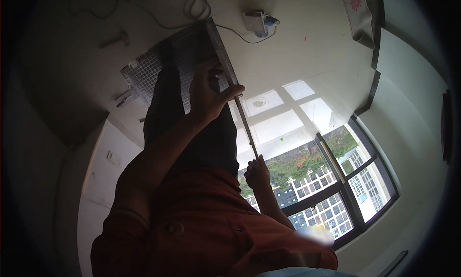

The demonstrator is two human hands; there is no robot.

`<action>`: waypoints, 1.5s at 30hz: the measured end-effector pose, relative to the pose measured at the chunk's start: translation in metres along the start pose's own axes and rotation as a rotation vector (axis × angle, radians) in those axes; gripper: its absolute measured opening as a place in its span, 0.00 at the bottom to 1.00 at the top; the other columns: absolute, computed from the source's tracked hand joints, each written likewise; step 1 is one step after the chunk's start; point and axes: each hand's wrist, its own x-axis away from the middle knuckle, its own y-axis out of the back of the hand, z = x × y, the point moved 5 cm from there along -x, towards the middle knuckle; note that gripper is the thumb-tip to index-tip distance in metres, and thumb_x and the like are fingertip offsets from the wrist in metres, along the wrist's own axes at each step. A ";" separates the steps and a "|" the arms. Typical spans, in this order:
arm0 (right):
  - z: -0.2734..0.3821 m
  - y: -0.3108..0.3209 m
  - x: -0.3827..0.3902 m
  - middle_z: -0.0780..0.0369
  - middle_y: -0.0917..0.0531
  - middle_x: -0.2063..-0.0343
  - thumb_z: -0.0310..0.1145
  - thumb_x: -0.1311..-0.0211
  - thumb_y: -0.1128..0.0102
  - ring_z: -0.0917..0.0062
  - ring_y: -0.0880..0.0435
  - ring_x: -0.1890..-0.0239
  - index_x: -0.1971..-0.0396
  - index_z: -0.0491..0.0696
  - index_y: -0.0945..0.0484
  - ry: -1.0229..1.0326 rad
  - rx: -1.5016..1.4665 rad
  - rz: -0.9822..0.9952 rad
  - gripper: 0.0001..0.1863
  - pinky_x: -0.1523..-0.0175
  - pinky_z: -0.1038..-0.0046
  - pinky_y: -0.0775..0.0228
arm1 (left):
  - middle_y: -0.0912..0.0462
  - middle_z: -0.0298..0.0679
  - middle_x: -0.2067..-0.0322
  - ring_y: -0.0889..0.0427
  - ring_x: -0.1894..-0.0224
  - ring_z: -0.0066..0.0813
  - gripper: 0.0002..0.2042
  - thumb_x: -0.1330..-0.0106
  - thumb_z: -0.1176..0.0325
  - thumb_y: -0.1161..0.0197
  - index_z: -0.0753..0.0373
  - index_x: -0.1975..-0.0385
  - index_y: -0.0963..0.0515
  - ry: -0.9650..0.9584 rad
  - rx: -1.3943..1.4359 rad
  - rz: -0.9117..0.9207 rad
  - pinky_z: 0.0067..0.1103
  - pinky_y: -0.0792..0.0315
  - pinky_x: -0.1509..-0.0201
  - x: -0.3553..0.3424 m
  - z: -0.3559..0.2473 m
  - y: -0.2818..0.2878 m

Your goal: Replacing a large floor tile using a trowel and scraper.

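- Leftward, well out from the left fingers, a white outlet point(114, 157) sat on a pale panel.
- Farther from the body than those fingers and off to their left, a hammer point(115, 39) lay on the floor, dim in the shade.
- Between the hammer and the left fingers, though nearer the body than the hammer, lay a small tool point(126, 97), its kind too dark to tell.
- Just beyond the left fingers and partly behind the legs, a dark grid sheet point(148, 69) spread over the floor.
- Well past the left fingertips, a cord point(210, 10) lay looped.
- The left hand point(207, 98) had its thumb across the bar; its other fingers were bent beside it in shadow, too dim to tell whether they gripped.
- The bar point(245, 117) slanted between the two hands, from the left thumb down to the right fingers, and reached on past the left hand along the sheet's right side.
- The right hand point(257, 174) had its fingers folded around the bar's near end, thumb up along it.
- Beyond both hands' fingers, a pale box point(255, 23) with a blue part stood on the floor.
- Right of the right fingers was a dark-framed window point(344, 186).
- Farthest right, well past the fingers, lay a pale bag point(357, 20) with a red mark.
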 end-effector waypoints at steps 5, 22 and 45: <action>0.008 0.039 0.003 0.64 0.26 0.76 0.32 0.51 0.49 0.74 0.26 0.70 0.77 0.50 0.28 -0.026 0.271 -0.145 0.03 0.49 0.67 0.39 | 0.27 0.43 0.57 0.25 0.58 0.32 0.35 0.58 0.59 0.24 0.65 0.51 0.34 0.001 0.045 -0.026 0.28 0.29 0.56 -0.004 0.000 -0.002; 0.013 -0.014 0.005 0.70 0.33 0.85 0.61 0.35 0.64 0.82 0.34 0.87 0.77 0.54 0.34 -0.104 0.674 -0.368 0.25 0.84 0.82 0.44 | 0.27 0.44 0.59 0.23 0.57 0.36 0.35 0.57 0.55 0.25 0.67 0.52 0.33 -0.028 -0.086 -0.013 0.28 0.27 0.55 -0.005 -0.011 0.007; 0.010 -0.014 0.012 0.69 0.33 0.84 0.64 0.41 0.57 0.82 0.31 0.84 0.77 0.52 0.38 -0.173 0.167 -0.372 0.27 0.83 0.82 0.41 | 0.25 0.42 0.61 0.25 0.60 0.31 0.34 0.60 0.56 0.24 0.67 0.54 0.29 0.063 0.031 -0.032 0.26 0.29 0.56 -0.004 0.008 -0.009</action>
